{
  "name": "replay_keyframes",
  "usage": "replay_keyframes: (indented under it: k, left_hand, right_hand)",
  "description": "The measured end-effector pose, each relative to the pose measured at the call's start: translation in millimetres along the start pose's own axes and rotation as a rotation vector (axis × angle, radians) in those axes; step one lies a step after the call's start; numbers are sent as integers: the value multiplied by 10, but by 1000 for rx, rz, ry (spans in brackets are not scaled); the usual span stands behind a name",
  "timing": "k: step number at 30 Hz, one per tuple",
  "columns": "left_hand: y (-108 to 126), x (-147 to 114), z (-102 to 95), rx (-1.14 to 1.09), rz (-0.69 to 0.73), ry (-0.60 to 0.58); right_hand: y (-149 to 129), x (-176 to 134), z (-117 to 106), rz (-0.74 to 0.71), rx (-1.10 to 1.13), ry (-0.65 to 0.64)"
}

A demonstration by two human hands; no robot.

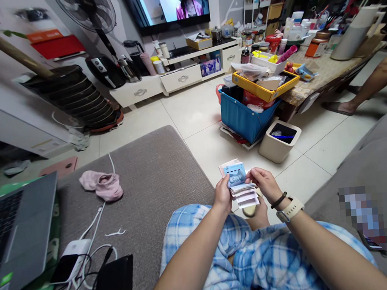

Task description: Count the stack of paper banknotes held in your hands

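The left hand (pixel 222 193) grips a wad of folded banknotes (pixel 235 174) along its left side, above the blue plaid trousers (pixel 196 233). The right hand's (pixel 265 183) bent fingers meet the right edge; whether they pinch, I cannot tell.

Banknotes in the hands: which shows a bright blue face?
The upper front note, by the left hand; the note behind it looks pinkish, and the folded notes below look paler.

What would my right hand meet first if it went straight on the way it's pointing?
Most likely the banknotes in your left hand. Your right hand points toward their edge and looks very close, though whether it touches them is unclear.
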State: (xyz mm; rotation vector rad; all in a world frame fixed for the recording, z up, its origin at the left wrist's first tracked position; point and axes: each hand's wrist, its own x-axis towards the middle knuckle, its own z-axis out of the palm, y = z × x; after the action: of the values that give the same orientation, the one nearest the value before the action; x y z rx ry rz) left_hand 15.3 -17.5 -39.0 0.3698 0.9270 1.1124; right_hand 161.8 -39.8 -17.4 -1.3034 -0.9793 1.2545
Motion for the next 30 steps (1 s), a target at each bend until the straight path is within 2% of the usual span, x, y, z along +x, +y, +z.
replay_keyframes:
  k: [4, 14, 20, 25, 30]
  left_hand:
    - [1, -2, 8, 2, 13, -6]
    - [12, -28, 5, 35, 6, -21]
    - [25, -36, 20, 22, -2, -30]
    - [7, -3, 19, -17, 15, 22]
    - [-4, 7, 2, 11, 19, 9]
  right_hand:
    - [37, 11, 8, -9, -8, -4]
    - [173, 63, -36, -34, -20, 93]
    - [190, 74, -65, -19, -128, 54]
    - [181, 69, -49, -40, -59, 13]
    - [175, 65, -38, -29, -20, 3]
